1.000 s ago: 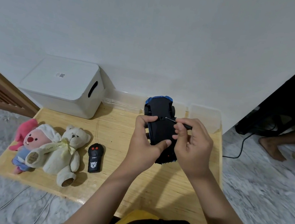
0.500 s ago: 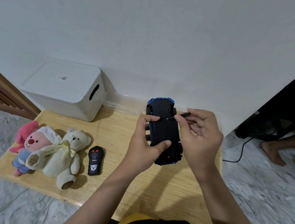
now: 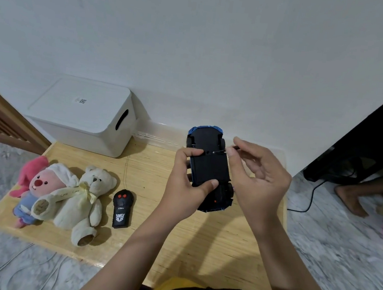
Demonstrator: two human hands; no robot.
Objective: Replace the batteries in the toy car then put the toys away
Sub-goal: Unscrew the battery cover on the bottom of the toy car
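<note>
The left hand [image 3: 187, 180] grips the upturned toy car [image 3: 209, 168] above the table [image 3: 198, 241]; the right hand [image 3: 257, 176] pinches a thin screwdriver [image 3: 223, 151] at the cover screw, just beyond the left fingertips. Keep the tip seated, press lightly, hold the car still

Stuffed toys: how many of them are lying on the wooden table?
2. The pink stuffed toy lies at the table's left end, and the cream teddy bear lies against its right side, one arm across it. None seems hidden.
</note>
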